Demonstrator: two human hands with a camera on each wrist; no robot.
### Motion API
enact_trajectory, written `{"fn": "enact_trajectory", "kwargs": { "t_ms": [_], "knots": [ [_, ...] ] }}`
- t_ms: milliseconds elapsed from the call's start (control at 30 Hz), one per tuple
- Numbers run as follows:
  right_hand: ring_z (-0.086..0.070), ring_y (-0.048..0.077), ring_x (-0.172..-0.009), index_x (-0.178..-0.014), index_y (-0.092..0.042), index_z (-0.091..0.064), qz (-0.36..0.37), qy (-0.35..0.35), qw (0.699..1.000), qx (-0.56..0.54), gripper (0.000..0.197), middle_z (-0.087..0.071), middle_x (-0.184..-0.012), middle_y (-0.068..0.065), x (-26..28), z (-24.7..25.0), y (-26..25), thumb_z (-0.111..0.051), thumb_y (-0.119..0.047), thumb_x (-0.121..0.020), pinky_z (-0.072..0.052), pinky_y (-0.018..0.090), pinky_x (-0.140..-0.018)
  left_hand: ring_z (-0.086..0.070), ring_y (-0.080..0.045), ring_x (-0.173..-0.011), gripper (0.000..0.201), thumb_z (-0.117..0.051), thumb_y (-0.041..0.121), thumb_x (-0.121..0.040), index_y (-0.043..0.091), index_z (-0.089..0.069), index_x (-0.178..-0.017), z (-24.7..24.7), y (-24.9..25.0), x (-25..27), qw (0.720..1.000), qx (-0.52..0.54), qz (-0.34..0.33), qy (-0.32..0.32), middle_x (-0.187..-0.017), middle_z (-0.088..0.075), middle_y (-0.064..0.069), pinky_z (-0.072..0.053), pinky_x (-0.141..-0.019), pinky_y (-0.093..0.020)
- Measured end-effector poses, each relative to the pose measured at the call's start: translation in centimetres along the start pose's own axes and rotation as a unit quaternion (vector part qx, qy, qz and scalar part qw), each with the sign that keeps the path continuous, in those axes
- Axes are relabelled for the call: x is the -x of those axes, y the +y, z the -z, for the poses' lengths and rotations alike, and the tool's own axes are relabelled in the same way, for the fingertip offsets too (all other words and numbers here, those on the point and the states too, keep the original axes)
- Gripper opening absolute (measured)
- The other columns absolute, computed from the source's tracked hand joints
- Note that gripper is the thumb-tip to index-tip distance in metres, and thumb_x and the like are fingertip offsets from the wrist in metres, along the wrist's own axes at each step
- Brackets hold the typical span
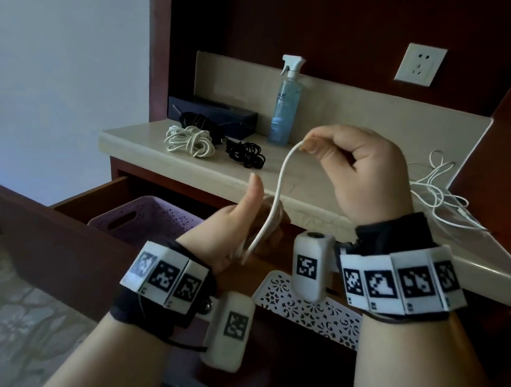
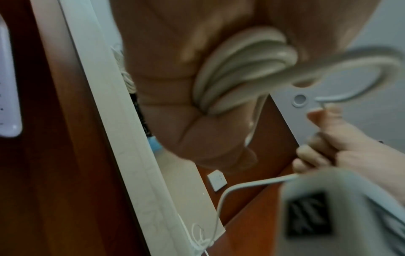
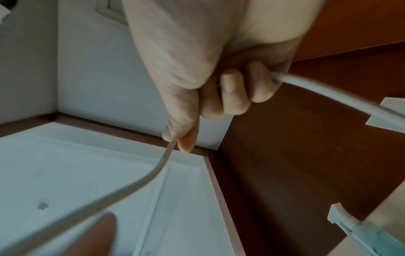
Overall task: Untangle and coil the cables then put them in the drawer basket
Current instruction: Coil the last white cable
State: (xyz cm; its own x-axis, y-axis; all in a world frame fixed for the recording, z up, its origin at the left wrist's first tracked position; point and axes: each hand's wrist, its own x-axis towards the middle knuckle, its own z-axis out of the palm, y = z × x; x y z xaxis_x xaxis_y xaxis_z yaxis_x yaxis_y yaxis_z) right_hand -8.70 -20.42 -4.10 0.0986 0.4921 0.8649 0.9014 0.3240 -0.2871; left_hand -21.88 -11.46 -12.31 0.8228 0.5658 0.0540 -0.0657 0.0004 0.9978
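Note:
A white cable (image 1: 281,177) runs between both hands above the open drawer. My left hand (image 1: 245,223) has several turns of it (image 2: 236,72) wrapped round its fingers, thumb pointing up. My right hand (image 1: 353,165) is raised higher and pinches the cable (image 3: 168,150) between thumb and forefinger; the cable then passes through the curled fingers and trails right to a loose white heap (image 1: 441,192) on the counter. A purple basket (image 1: 139,216) sits in the drawer (image 1: 56,236). A white bundle (image 1: 189,140) and two black bundles (image 1: 247,154) (image 1: 198,122) lie on the counter's left.
A blue spray bottle (image 1: 286,102) and a dark box (image 1: 224,115) stand at the back of the beige counter (image 1: 311,186). A white perforated basket (image 1: 308,307) shows below my right wrist. A wall socket (image 1: 419,64) is on the dark wood panel.

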Motion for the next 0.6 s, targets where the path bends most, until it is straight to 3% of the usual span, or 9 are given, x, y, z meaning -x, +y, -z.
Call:
{"fn": "enact_trajectory", "kwargs": {
  "t_ms": [100,167,267,333,367,433,500,567,600],
  "knots": [
    [-0.064,0.013,-0.082,-0.09,-0.018,-0.075,-0.056,0.001,0.998,0.024,0.022,-0.071,-0.089,-0.002,-0.5,-0.4,0.9,-0.062,-0.035,-0.084,-0.05,0.028,-0.073,-0.042,-0.011,-0.043,0.117,-0.049,0.098,-0.026,0.0,-0.058,-0.088,-0.8,0.2,0.1,0.994,0.037,0.029,-0.102,-0.067,-0.049,-0.013,-0.033,-0.035,-0.013],
    [-0.064,0.015,-0.081,-0.091,-0.018,-0.075,-0.092,-0.006,0.995,0.039,0.02,-0.072,-0.087,-0.001,-0.6,-0.4,1.6,-0.064,-0.035,-0.085,-0.05,0.03,-0.071,-0.04,-0.007,-0.048,0.105,-0.064,0.089,-0.036,0.002,-0.053,-0.096,-0.6,0.2,0.3,0.985,0.064,0.005,-0.163,-0.07,-0.053,-0.007,-0.032,-0.037,-0.012],
    [-0.064,0.016,-0.079,-0.09,-0.021,-0.075,-0.131,-0.016,0.99,0.047,0.021,-0.072,-0.082,-0.001,-0.4,-0.3,2.5,-0.064,-0.038,-0.084,-0.05,0.031,-0.072,-0.038,-0.006,-0.051,0.063,-0.083,0.039,-0.062,0.004,-0.049,-0.102,-0.1,0.8,0.8,0.979,0.098,-0.013,-0.18,-0.069,-0.052,-0.004,-0.028,-0.041,-0.011],
    [-0.063,0.016,-0.078,-0.088,-0.023,-0.074,-0.153,-0.029,0.986,0.052,0.022,-0.071,-0.079,-0.002,-0.3,-0.3,2.8,-0.062,-0.042,-0.084,-0.05,0.031,-0.072,-0.038,-0.007,-0.049,0.031,-0.066,0.015,-0.071,0.003,-0.054,-0.097,0.1,1.2,0.9,0.98,0.117,-0.006,-0.158,-0.066,-0.051,-0.006,-0.027,-0.04,-0.011],
    [-0.061,0.015,-0.075,-0.085,-0.023,-0.073,-0.159,-0.041,0.985,0.056,0.023,-0.07,-0.076,-0.003,-0.2,-0.4,2.9,-0.061,-0.043,-0.084,-0.049,0.03,-0.07,-0.038,-0.007,-0.049,0.025,-0.061,0.013,-0.072,0.003,-0.057,-0.094,0.2,1.4,0.9,0.978,0.132,-0.002,-0.164,-0.065,-0.051,-0.007,-0.027,-0.039,-0.011],
    [-0.054,0.012,-0.063,-0.078,-0.023,-0.068,-0.159,-0.059,0.984,0.063,0.023,-0.062,-0.065,-0.005,0.0,-0.4,3.1,-0.059,-0.043,-0.086,-0.043,0.028,-0.062,-0.037,-0.008,-0.05,0.024,-0.066,0.018,-0.07,0.006,-0.063,-0.091,0.7,1.4,0.7,0.964,0.181,-0.016,-0.195,-0.065,-0.048,-0.006,-0.027,-0.038,-0.012],
    [-0.049,0.006,-0.059,-0.081,-0.021,-0.062,-0.159,-0.048,0.985,0.051,0.017,-0.055,-0.063,-0.008,0.4,-0.3,3.3,-0.058,-0.036,-0.089,-0.041,0.024,-0.06,-0.037,-0.007,-0.05,0.028,-0.069,0.024,-0.071,0.007,-0.066,-0.093,1.3,1.5,0.5,0.95,0.243,-0.052,-0.192,-0.065,-0.046,-0.005,-0.026,-0.038,-0.013],
    [-0.051,0.005,-0.062,-0.09,-0.02,-0.057,-0.164,-0.033,0.986,0.026,0.008,-0.055,-0.068,-0.008,1.2,-0.1,3.6,-0.055,-0.028,-0.091,-0.041,0.016,-0.06,-0.037,-0.007,-0.049,0.029,-0.057,0.026,-0.079,0.006,-0.067,-0.097,1.8,1.9,0.5,0.944,0.295,-0.074,-0.129,-0.067,-0.049,-0.005,-0.025,-0.038,-0.013],
    [-0.054,0.01,-0.065,-0.091,-0.02,-0.055,-0.17,-0.029,0.985,0.008,0.005,-0.056,-0.072,-0.005,1.7,0.0,3.7,-0.054,-0.024,-0.092,-0.043,0.018,-0.062,-0.036,-0.007,-0.048,0.033,-0.048,0.026,-0.082,0.005,-0.066,-0.1,2.0,2.2,0.4,0.943,0.312,-0.078,-0.086,-0.071,-0.053,-0.006,-0.025,-0.038,-0.013]
  ]
}}
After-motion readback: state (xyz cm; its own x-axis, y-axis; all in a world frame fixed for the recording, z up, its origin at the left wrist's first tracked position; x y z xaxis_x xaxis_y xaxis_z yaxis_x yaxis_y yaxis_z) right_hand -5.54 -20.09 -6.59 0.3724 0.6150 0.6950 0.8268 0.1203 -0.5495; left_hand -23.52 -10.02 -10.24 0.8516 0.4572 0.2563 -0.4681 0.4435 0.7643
